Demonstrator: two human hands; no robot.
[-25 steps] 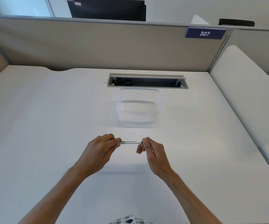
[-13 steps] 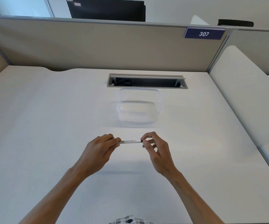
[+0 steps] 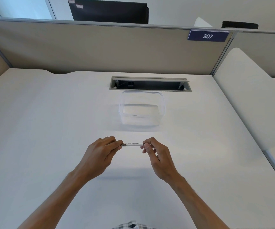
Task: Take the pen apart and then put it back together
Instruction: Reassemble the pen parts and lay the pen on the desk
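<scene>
the light, stiff, likely slick pen (image 3: 131, 144) hangs level above the near desk (image 3: 51, 129), its ends pinched by the left hand (image 3: 100, 151) and right hand (image 3: 158, 154), sensible holds for pulling apart.

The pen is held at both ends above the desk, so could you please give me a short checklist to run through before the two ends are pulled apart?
1. Left hand has a grip on one end of the pen: ok.
2. Right hand pinches the other end: ok.
3. Pen level between the hands, printed barrel in view: ok.
4. Clear container open on the desk beyond the hands, ready for parts: ok.
5. Which end bears the cap: cannot tell, fingers cover both ends.
6. Whether any part has come loose: cannot tell.
</scene>
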